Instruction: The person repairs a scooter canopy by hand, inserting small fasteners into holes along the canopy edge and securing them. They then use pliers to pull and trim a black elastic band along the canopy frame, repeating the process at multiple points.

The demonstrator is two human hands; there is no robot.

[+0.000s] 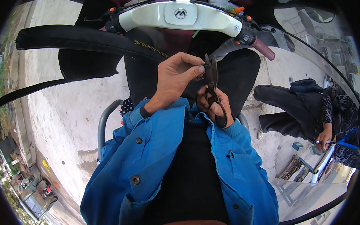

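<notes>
My right hand [225, 107] grips a pair of dark metal scissors [214, 71] by the looped handles, one large loop curving below the fingers. The blades point up and away from me, slightly parted. Close beside them on the left, my left hand [172, 77] is closed in a pinch, thumb against fingers. A bit of something dark shows at its fingertips, next to the blades, too small and covered to name. Both hands are above my lap, in blue sleeves.
Ahead stands a scooter's white handlebar cover [181, 14] with a reddish grip [263, 49]. A long black padded piece [89, 39] reaches in from the left. At right, another person's hand [324, 137] holds a thin tool near a box of items [295, 169].
</notes>
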